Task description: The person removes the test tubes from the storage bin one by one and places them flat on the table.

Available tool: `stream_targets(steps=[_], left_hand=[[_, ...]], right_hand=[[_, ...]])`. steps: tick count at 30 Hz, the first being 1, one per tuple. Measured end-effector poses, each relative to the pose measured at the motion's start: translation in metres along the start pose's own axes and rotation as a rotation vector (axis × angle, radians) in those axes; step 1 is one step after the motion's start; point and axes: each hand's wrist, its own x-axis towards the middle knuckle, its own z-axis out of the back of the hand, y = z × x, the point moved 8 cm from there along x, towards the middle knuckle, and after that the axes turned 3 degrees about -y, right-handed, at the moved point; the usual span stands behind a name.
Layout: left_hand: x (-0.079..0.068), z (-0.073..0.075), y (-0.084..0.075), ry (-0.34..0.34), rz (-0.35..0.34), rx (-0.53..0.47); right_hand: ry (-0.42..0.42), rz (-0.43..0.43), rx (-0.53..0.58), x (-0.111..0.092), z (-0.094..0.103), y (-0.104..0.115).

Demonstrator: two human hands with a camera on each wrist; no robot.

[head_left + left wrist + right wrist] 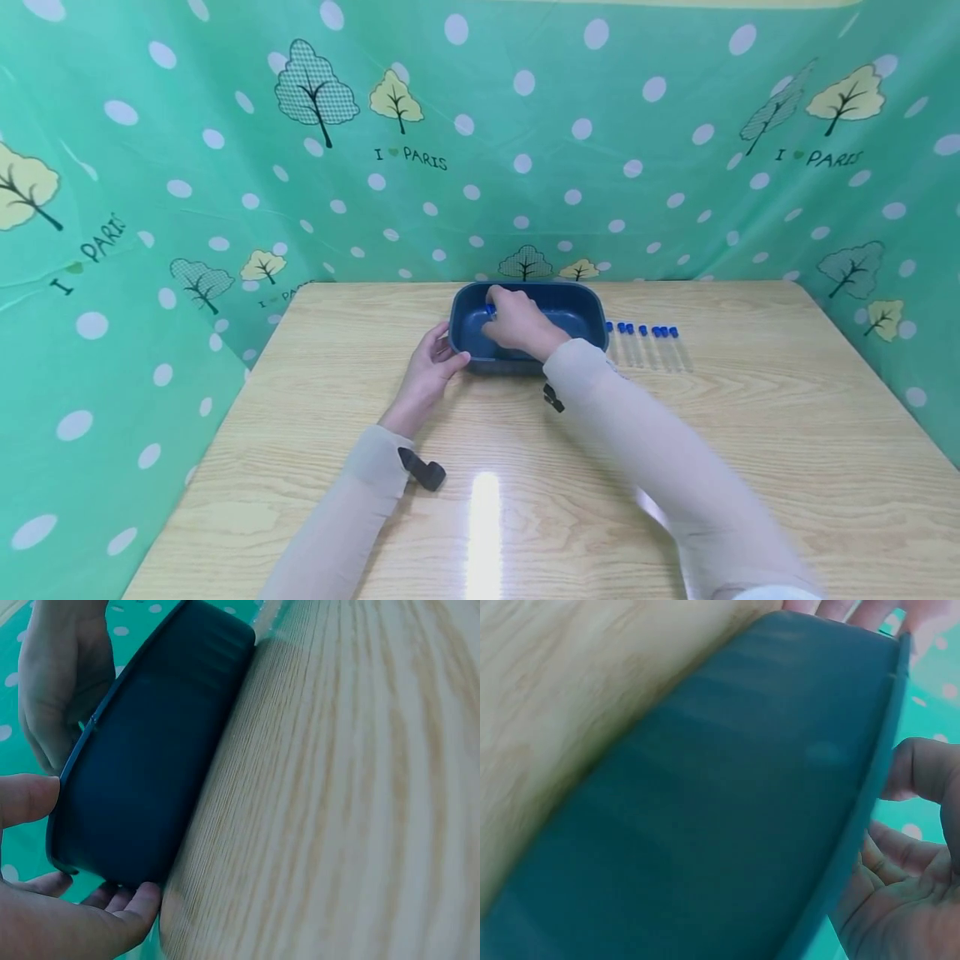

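A dark blue plastic basin (498,366) stands at the back middle of the table. My left hand (427,371) holds its near left corner, thumb at the rim and fingers along the outer end wall. The left wrist view shows those fingertips low on the basin's wall (150,772). Reaching over the near rim, my right hand (517,321) is inside the basin and pinches a blue-capped tube (491,310); only the cap shows clearly. In the right wrist view the basin's side (727,772) hides the tube.
To the right of the basin lie several clear tubes with blue caps (643,331) in a row, the nearest close to its wall. A green patterned curtain (480,167) hangs behind the wooden table (750,433) and along its sides.
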Motion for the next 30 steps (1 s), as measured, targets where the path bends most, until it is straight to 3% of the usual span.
stream_targets(steps=[30], left_hand=[[0.0,0.001,0.0,-0.021,-0.022,0.009]], right_hand=[[-0.003,-0.024,0.034,-0.037,0.039,-0.035]])
